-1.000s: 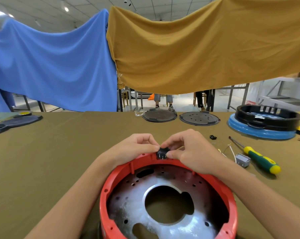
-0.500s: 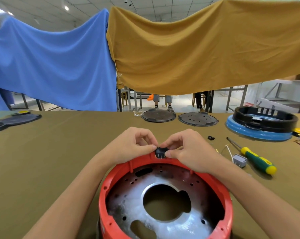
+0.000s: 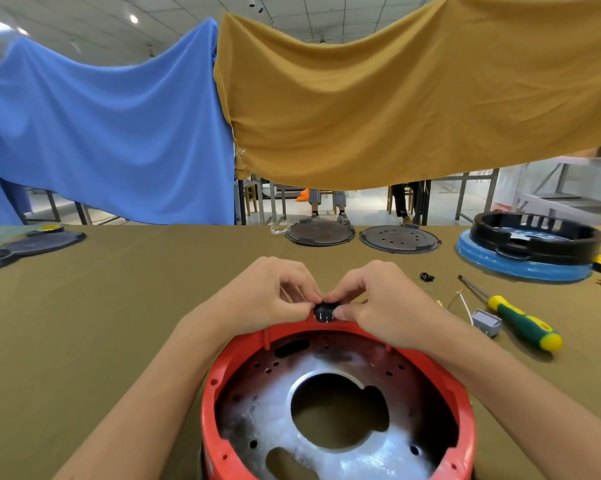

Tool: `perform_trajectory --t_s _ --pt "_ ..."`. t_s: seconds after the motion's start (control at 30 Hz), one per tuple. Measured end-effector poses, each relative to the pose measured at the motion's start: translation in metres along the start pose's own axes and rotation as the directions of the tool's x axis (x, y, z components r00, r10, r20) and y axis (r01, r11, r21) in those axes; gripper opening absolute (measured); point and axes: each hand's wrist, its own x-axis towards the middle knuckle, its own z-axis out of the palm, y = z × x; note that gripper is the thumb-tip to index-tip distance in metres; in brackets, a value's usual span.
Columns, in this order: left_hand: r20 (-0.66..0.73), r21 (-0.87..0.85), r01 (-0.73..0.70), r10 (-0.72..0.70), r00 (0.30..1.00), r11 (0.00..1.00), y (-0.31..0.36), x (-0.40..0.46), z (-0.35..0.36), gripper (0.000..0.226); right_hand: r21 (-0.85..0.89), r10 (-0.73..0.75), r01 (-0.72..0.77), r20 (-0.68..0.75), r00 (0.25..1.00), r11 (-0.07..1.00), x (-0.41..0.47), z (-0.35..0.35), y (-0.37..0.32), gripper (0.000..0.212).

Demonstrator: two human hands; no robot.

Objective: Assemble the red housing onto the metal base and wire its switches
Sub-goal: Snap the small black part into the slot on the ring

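The red housing stands on the table in front of me, a ring around the shiny metal base with its large centre hole. At the far rim of the housing sits a small black switch with metal prongs facing me. My left hand pinches the switch from the left and my right hand pinches it from the right, fingers curled over the rim. A second small black part lies on the cloth to the right.
A green and yellow screwdriver, a small grey block and thin wires lie at right. Behind are two dark round plates and a black ring on a blue base. Dark parts lie far left.
Both hands stay on the switch at the rim; the fingers shifted slightly. The view has drifted a little.
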Motion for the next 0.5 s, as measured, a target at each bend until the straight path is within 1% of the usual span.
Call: perform_trajectory --t_s 0.23,0.37,0.43,0.5 --pt "0.081 0.124 -0.005 -0.005 0.997 0.992 0.011 0.002 -0.002 0.015 -0.078 0.010 -0.009 0.012 1.000 0.997 0.003 0.001 0.001 0.017" --pt "0.128 0.201 0.004 -0.030 0.991 0.980 0.015 0.007 -0.001 0.011 -0.060 0.009 -0.006 0.065 0.998 0.998 0.003 0.001 0.002 0.016" --pt "0.122 0.196 0.009 -0.034 0.992 0.981 0.013 0.007 -0.001 0.010 -0.064 -0.014 0.018 0.064 0.998 0.998 0.001 0.002 0.004 0.016" --pt "0.078 0.138 0.011 -0.022 0.997 0.990 0.009 0.002 0.002 0.011 -0.004 -0.040 0.040 0.052 0.998 0.999 -0.002 0.003 0.006 0.015"
